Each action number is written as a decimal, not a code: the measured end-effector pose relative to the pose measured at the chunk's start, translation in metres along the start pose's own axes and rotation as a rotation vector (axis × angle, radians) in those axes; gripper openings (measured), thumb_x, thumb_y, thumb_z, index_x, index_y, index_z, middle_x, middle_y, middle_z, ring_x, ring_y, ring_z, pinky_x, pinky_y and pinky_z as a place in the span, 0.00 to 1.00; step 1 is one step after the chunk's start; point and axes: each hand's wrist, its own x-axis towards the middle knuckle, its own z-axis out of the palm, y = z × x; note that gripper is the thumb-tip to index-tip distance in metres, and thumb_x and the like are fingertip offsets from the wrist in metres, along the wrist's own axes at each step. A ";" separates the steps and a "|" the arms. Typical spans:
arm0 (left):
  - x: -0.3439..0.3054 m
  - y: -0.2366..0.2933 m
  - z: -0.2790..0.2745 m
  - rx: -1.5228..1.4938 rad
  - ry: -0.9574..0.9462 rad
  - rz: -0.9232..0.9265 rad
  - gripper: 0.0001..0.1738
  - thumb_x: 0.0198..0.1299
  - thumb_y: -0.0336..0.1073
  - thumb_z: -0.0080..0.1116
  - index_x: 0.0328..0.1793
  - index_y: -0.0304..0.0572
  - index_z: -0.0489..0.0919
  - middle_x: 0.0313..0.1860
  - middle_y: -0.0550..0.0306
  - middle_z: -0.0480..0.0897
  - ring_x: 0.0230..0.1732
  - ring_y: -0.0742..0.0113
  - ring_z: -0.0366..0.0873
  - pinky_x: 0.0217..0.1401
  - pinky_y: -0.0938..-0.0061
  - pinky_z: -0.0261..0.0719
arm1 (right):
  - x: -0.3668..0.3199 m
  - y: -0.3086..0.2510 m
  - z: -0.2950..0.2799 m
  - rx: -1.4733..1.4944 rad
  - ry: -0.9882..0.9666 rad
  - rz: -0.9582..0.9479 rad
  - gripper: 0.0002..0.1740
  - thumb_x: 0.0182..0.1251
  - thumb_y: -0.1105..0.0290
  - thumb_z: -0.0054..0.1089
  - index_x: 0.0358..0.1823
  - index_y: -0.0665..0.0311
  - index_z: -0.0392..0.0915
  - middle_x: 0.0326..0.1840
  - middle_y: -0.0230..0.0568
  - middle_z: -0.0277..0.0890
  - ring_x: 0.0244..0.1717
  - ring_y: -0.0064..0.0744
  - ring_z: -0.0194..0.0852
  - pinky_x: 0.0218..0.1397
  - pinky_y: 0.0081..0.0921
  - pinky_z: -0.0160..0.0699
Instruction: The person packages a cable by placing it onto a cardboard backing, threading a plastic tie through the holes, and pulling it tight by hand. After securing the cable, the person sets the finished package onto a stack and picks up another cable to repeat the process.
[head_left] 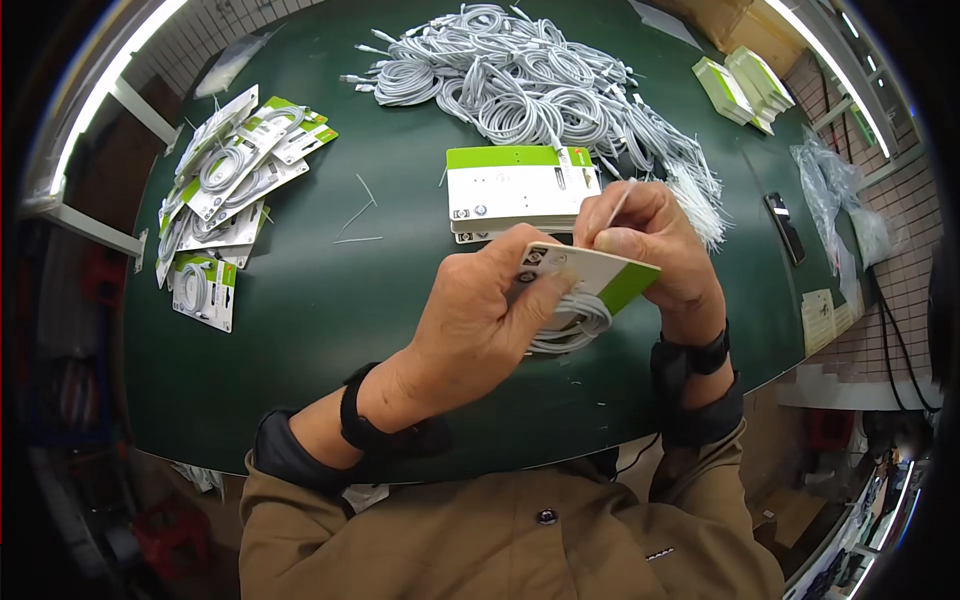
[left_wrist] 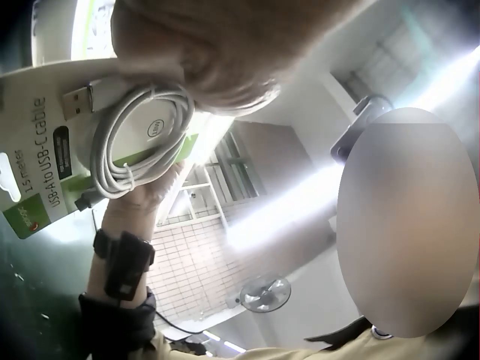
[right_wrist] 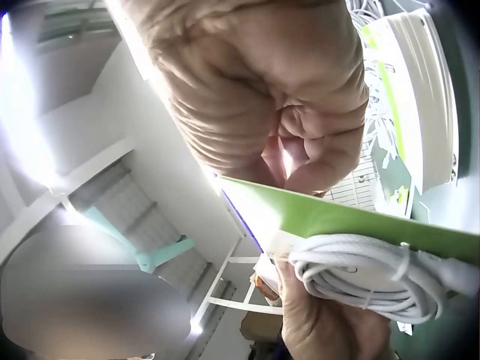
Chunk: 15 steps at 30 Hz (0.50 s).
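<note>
My left hand (head_left: 478, 318) grips a white and green backing card (head_left: 590, 268) by its edge, thumb lying across the face. A coiled light-grey USB cable (head_left: 572, 325) sits against that card; the left wrist view shows its USB-A plug (left_wrist: 76, 103) and the printed words "USB-A to USB-C cable". At the card's other side, my right hand (head_left: 665, 245) pinches a thin white tie (head_left: 622, 203) between thumb and fingers. In the right wrist view, the cable coil (right_wrist: 364, 277) hangs at the card's green edge, and the right fingertips are close over that edge.
Beyond the hands lies a stack of blank backing cards (head_left: 510, 190), with a large heap of coiled cables (head_left: 520, 80) behind. White ties (head_left: 705, 215) bunch at right. Carded cables (head_left: 225, 180) pile up at left. A dark phone-like object (head_left: 785, 228) and plastic bags (head_left: 840, 190) lie far right.
</note>
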 end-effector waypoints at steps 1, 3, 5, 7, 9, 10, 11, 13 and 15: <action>0.000 -0.003 -0.004 0.013 -0.062 -0.039 0.10 0.80 0.30 0.58 0.60 0.33 0.80 0.48 0.56 0.89 0.46 0.77 0.83 0.50 0.76 0.85 | 0.003 0.008 -0.004 0.050 0.009 0.005 0.07 0.71 0.72 0.72 0.39 0.68 0.84 0.43 0.40 0.87 0.42 0.23 0.85 0.48 0.22 0.84; 0.004 -0.008 0.001 -0.137 0.008 -0.051 0.10 0.81 0.31 0.56 0.60 0.33 0.80 0.46 0.55 0.89 0.45 0.76 0.83 0.49 0.75 0.85 | 0.006 0.017 -0.003 0.123 0.055 0.039 0.06 0.73 0.73 0.71 0.39 0.66 0.82 0.45 0.37 0.85 0.43 0.22 0.84 0.48 0.22 0.84; 0.007 -0.014 -0.002 -0.219 0.018 -0.083 0.12 0.82 0.31 0.53 0.62 0.32 0.79 0.48 0.56 0.89 0.47 0.77 0.83 0.51 0.76 0.84 | 0.008 0.026 -0.002 0.179 0.079 0.058 0.06 0.74 0.73 0.71 0.40 0.66 0.82 0.45 0.37 0.85 0.43 0.21 0.84 0.48 0.21 0.85; 0.008 -0.015 -0.001 -0.236 0.040 -0.107 0.12 0.81 0.31 0.53 0.62 0.32 0.80 0.48 0.55 0.89 0.46 0.77 0.83 0.51 0.76 0.84 | 0.010 0.031 -0.001 0.214 0.093 0.064 0.06 0.75 0.72 0.71 0.41 0.66 0.82 0.45 0.36 0.86 0.43 0.21 0.84 0.49 0.20 0.86; 0.009 -0.016 -0.001 -0.241 0.053 -0.131 0.12 0.81 0.31 0.53 0.62 0.32 0.80 0.48 0.55 0.89 0.46 0.77 0.83 0.50 0.76 0.84 | 0.009 0.033 -0.001 0.212 0.101 0.070 0.06 0.75 0.72 0.70 0.42 0.66 0.83 0.45 0.36 0.86 0.43 0.21 0.84 0.49 0.21 0.87; 0.009 -0.017 -0.002 -0.237 0.056 -0.142 0.12 0.81 0.31 0.53 0.63 0.31 0.80 0.48 0.55 0.89 0.46 0.77 0.83 0.50 0.76 0.84 | 0.009 0.035 -0.002 0.210 0.105 0.073 0.06 0.76 0.72 0.70 0.42 0.66 0.83 0.46 0.36 0.86 0.43 0.21 0.84 0.49 0.21 0.87; 0.010 -0.018 -0.003 -0.234 0.059 -0.152 0.12 0.81 0.31 0.53 0.63 0.31 0.80 0.48 0.55 0.89 0.46 0.77 0.83 0.51 0.76 0.84 | 0.009 0.037 -0.004 0.207 0.111 0.095 0.06 0.76 0.72 0.70 0.44 0.67 0.84 0.46 0.36 0.86 0.43 0.22 0.85 0.49 0.21 0.87; 0.011 -0.020 -0.001 -0.293 0.078 -0.167 0.13 0.81 0.31 0.53 0.64 0.30 0.79 0.49 0.55 0.89 0.46 0.77 0.83 0.51 0.76 0.85 | 0.007 0.040 -0.008 0.195 0.122 0.140 0.06 0.76 0.72 0.69 0.47 0.68 0.85 0.46 0.37 0.87 0.43 0.22 0.85 0.50 0.21 0.87; 0.012 -0.022 -0.001 -0.325 0.093 -0.173 0.14 0.81 0.31 0.53 0.64 0.30 0.79 0.49 0.54 0.89 0.46 0.77 0.84 0.51 0.76 0.85 | 0.007 0.037 -0.003 0.187 0.184 0.169 0.08 0.77 0.72 0.68 0.50 0.69 0.85 0.46 0.38 0.87 0.43 0.23 0.86 0.50 0.21 0.87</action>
